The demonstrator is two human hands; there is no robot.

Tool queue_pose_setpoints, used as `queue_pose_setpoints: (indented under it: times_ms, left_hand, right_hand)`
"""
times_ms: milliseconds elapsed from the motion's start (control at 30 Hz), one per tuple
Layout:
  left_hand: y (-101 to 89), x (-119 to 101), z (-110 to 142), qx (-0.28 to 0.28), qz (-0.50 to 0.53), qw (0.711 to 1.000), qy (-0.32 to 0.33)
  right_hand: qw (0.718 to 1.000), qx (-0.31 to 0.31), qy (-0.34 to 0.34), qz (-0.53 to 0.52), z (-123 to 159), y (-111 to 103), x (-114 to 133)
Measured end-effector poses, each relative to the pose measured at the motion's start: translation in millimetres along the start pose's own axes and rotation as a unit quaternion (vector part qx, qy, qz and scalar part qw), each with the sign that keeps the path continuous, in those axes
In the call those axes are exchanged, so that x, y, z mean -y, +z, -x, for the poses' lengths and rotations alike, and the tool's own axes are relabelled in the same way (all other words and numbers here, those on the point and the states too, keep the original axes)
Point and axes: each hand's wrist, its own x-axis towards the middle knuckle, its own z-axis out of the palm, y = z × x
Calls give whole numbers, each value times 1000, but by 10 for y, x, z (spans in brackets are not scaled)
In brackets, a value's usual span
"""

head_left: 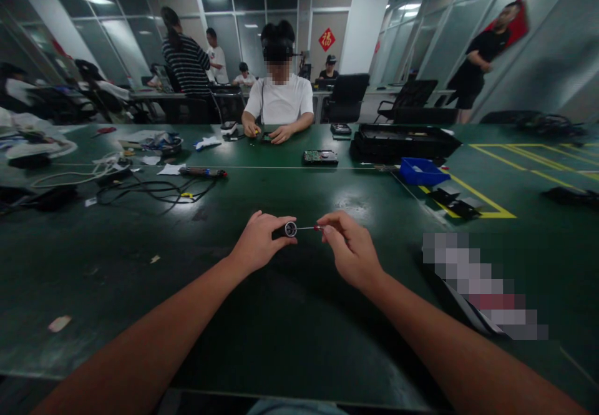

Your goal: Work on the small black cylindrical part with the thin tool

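Note:
My left hand [258,240] pinches a small round part [291,229] with a bright metal rim and a dark, hollow-looking inside; its exact kind I cannot make out. Between the fingertips of my right hand [350,243] is a thin screwdriver [307,228], its red end partly hidden by the fingers. The slim metal shaft lies level and points left. Its tip meets the right side of the round part; whether it goes in is too small to tell. Both hands are above the green tabletop [299,315].
Across the table a person in a white shirt [279,100] works on small parts. A circuit-board device [320,157], a black case [405,142] and a blue bin [423,171] lie ahead. Black cables [145,191] spread at left. A blurred-out flat item [477,290] lies at right.

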Motion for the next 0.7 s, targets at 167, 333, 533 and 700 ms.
queue_pose_setpoints:
  times_ms: [167, 333, 533, 700]
  left_hand:
    - [5, 5, -4, -1, -7, 1000, 5]
    - [-3, -34, -10, 7, -34, 998, 55]
    - [23, -10, -33, 24, -56, 998, 32]
    - [28, 40, -33, 8, -48, 999, 19]
  right_hand:
    - [986, -33, 76, -144, -19, 72, -44]
    - [891, -89, 212, -391, -127, 149, -204]
    - [919, -139, 189, -317, -135, 153, -307]
    - [956, -123, 120, -237, -94, 162, -247]
